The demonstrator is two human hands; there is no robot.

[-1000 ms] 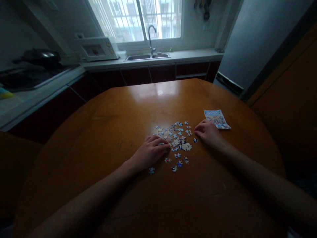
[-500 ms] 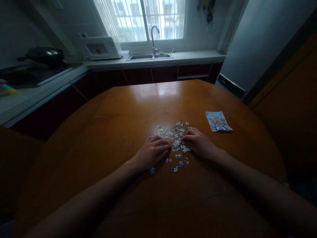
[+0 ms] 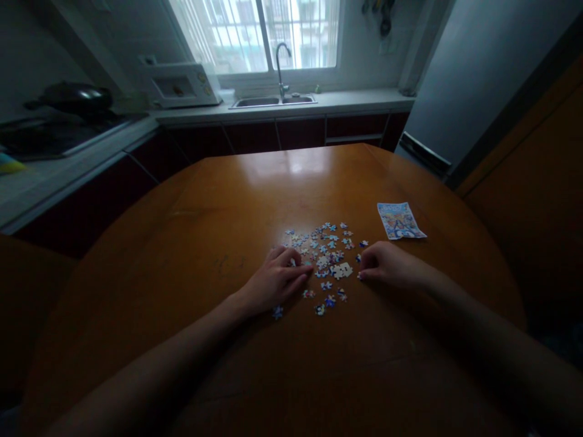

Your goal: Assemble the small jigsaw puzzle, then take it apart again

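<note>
Several small jigsaw pieces (image 3: 325,258) lie scattered in a loose heap on the round wooden table (image 3: 228,212). My left hand (image 3: 273,280) rests palm down at the heap's left edge, fingers stretched over a few pieces. My right hand (image 3: 385,265) sits at the heap's right edge with its fingers curled in a pinch on a small puzzle piece at its fingertips. A few stray pieces (image 3: 328,300) lie nearer to me, between the two hands. A printed picture card (image 3: 399,220) lies flat beyond my right hand.
Behind the table runs a kitchen counter with a sink and tap (image 3: 273,100), a white microwave (image 3: 180,85) and a dark pan on a stove (image 3: 75,100). A grey fridge (image 3: 469,79) stands at the back right. A wooden panel (image 3: 537,182) rises on the right.
My right hand reached into the heap, then drew back to the right with its fingers pinched. My left hand stayed at the heap's left edge.
</note>
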